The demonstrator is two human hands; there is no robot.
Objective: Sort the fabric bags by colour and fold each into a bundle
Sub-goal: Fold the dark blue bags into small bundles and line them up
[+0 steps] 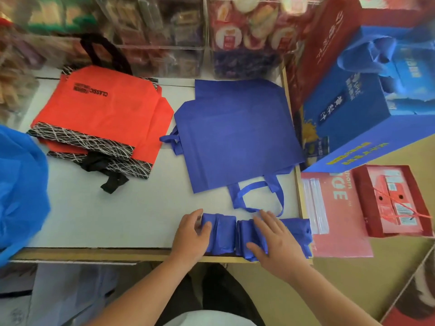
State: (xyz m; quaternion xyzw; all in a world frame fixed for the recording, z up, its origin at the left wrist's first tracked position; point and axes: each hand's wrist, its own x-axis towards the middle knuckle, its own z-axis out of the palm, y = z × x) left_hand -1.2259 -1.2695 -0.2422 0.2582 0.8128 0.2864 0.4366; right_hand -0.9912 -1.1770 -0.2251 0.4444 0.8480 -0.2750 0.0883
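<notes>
A folded dark-blue bag bundle (223, 234) lies along the table's near edge, stretching to the right corner. My left hand (190, 234) rests at its left end, thumb over the fabric and fingers at the roll's end. My right hand (275, 236) presses flat on the bundle's right half with fingers spread. Behind them a stack of flat dark-blue bags (235, 132) lies with looped handles toward me. A stack of orange bags (103, 114) with black patterned trim and black handles sits at the left.
The white table (106, 220) ends at a wooden rim in front and on the right. A light-blue plastic bag (18, 189) bulges at the left edge. Blue and red gift boxes (367, 109) stand to the right; clear snack bins line the back.
</notes>
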